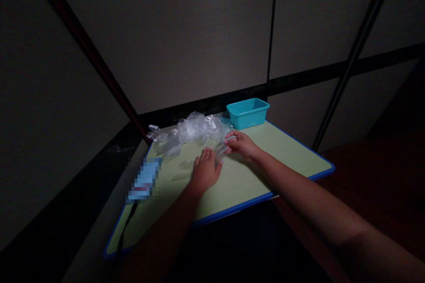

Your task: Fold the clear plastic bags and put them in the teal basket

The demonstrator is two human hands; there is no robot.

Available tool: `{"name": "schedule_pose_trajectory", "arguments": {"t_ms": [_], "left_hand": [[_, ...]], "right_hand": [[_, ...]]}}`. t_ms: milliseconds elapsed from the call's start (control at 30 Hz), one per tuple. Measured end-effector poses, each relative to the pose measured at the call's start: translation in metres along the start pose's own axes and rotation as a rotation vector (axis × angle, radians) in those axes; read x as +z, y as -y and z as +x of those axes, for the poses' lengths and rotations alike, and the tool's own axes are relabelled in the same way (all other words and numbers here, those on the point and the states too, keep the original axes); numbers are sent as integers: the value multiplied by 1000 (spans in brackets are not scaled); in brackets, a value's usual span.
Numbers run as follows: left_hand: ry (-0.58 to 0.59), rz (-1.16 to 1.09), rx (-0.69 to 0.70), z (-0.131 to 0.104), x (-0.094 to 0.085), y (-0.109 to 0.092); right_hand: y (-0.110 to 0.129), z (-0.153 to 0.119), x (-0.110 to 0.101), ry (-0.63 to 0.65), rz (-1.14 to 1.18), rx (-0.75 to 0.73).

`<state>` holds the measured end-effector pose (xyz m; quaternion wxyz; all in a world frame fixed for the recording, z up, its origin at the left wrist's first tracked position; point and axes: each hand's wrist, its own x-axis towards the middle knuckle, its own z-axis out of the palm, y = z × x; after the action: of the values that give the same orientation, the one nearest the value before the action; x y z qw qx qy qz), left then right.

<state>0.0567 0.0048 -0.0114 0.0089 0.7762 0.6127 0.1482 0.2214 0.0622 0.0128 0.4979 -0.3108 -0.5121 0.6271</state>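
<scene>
My right hand (pixel 243 145) pinches the edge of a clear plastic bag (pixel 220 151) just above the table. Flat against the tabletop, my left hand (pixel 206 170) has its fingers stretched out, with the fingertips beside that bag; whether they press on it I cannot tell. A heap of crumpled clear plastic bags (pixel 197 129) lies behind both hands. Left of my left hand there is a faint, clear round patch (pixel 186 164) on the table, too dim to identify.
The pale yellow-green table (pixel 255 181) has a blue edge. At its back right stands a turquoise plastic basket (pixel 248 120). A pixelated light-blue item (pixel 144 180) lies at the left edge, with a black strap (pixel 127 225) below it. Dark panelled walls rise behind.
</scene>
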Motion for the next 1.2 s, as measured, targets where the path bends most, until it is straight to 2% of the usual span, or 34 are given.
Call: {"name": "schedule_pose_trajectory", "arguments": {"t_ms": [133,400,700,933,1000,1200], "left_hand": [[-75,-108,25,3,8,-2],[-222,-512,117,11,18,6],[-173,-783,88,14,23,9],[-165,-857,86,13,14,4],[-165,-864,49,13,11,3],[-145,-971,-227,13,2,4]], "right_hand": [[0,1,0,-34,17,-19],[1,-1,4,-56,42,-32],[4,-2,4,8,85,-49],[5,-5,4,45,88,-46],[5,-5,3,43,83,-59],[0,-2,0,-25,23,-70]]}}
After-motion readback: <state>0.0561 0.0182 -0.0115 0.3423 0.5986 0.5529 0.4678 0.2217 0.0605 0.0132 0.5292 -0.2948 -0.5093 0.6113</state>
